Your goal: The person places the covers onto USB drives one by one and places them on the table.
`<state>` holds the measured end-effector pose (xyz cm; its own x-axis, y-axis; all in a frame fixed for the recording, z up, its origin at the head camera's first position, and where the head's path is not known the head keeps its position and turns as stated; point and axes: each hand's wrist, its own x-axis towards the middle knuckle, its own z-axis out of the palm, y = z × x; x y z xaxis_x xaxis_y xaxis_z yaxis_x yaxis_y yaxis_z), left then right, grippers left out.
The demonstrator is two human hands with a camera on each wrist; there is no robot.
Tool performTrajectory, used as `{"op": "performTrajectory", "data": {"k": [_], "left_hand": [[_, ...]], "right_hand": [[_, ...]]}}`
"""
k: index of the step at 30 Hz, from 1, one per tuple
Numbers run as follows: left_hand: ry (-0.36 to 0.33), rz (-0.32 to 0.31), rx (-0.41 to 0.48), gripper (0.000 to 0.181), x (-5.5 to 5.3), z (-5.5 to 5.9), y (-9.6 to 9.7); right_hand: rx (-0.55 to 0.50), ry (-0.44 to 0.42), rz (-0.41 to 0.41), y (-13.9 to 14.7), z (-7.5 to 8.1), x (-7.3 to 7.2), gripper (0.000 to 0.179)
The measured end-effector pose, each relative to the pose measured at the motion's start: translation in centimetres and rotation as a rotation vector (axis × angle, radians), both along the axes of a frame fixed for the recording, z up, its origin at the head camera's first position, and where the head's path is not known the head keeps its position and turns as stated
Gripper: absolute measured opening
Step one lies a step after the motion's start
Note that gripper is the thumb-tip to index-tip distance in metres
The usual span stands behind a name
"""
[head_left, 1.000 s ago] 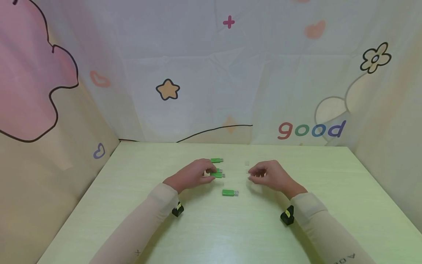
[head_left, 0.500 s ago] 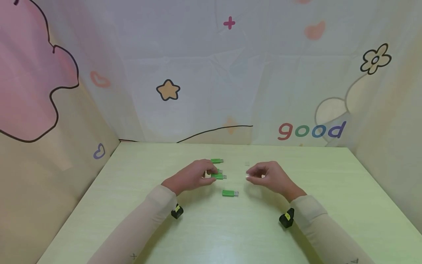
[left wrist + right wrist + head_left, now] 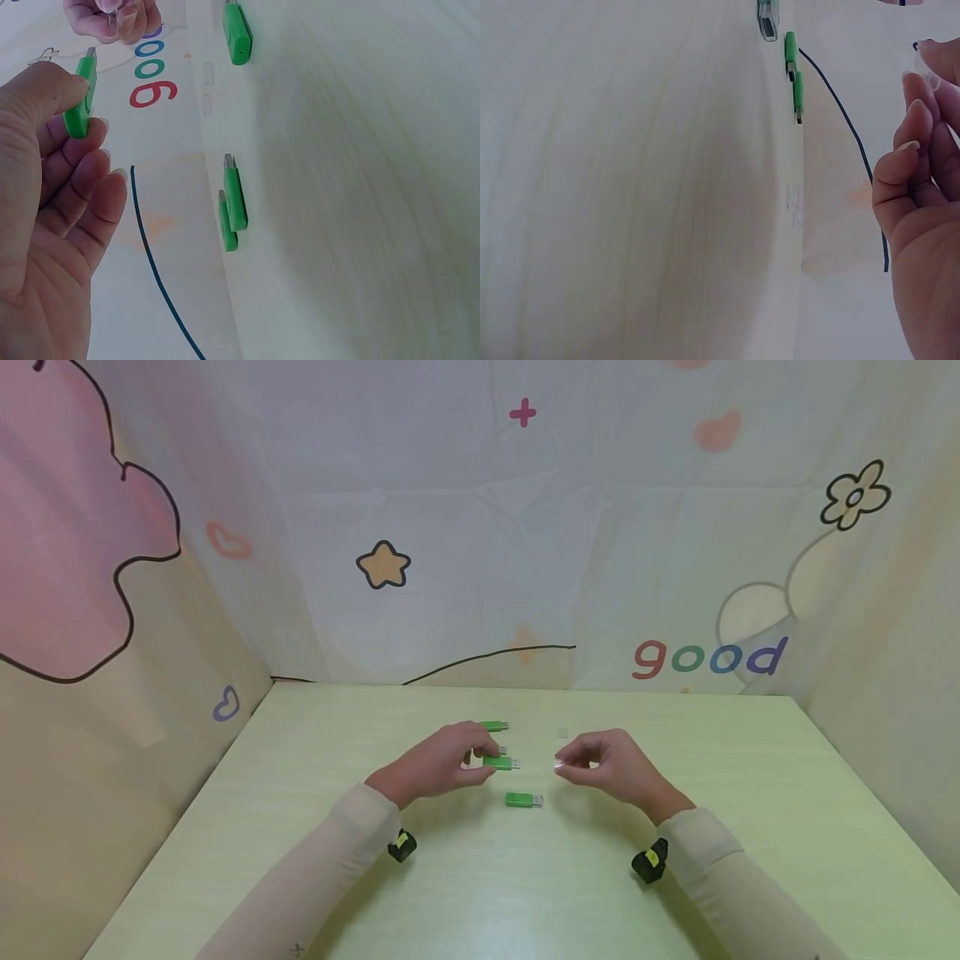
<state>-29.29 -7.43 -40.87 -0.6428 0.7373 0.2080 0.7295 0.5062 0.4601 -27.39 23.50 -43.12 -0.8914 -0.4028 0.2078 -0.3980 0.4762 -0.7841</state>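
My left hand (image 3: 435, 764) pinches a green USB stick (image 3: 502, 763) between thumb and fingers, its metal plug pointing right; the left wrist view shows this USB stick (image 3: 80, 112) above the table. Facing it across a small gap, my right hand (image 3: 618, 764) pinches a small clear cap (image 3: 558, 763), also seen as a transparent cap (image 3: 928, 73) in the right wrist view. Three more green sticks lie on the table: a near one (image 3: 523, 800), a far one (image 3: 494, 726), and one partly hidden behind my left fingers (image 3: 486, 748).
Small clear caps (image 3: 208, 73) lie on the table between the hands, toward the back; in the head view one such cap (image 3: 562, 732) shows faintly. The pale table (image 3: 480, 893) ends at a printed cloth backdrop (image 3: 465, 602). Each wrist carries a small black camera (image 3: 402, 845).
My right hand has moved slightly left and toward me with the clear cap. The stick in my left hand has shifted a little right, so the gap between them has narrowed.
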Motion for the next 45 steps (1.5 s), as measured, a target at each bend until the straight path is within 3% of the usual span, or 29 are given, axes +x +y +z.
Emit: {"op": "performTrajectory", "data": {"k": [12,20,45], "left_hand": [[0.045,-0.043,-0.010,0.020,0.8,0.7,0.4],[0.016,-0.044,-0.007,0.017,1.0,0.8,0.7],[0.086,-0.109,0.035,0.010,0.9,0.3,1.4]], "right_hand": [[-0.046,0.027,0.050,-0.3,0.0,0.3,0.021],[-0.043,0.030,0.087,-0.6,0.2,0.6,0.023],[-0.075,0.037,0.108,-1.5,0.3,1.0,0.018]]}}
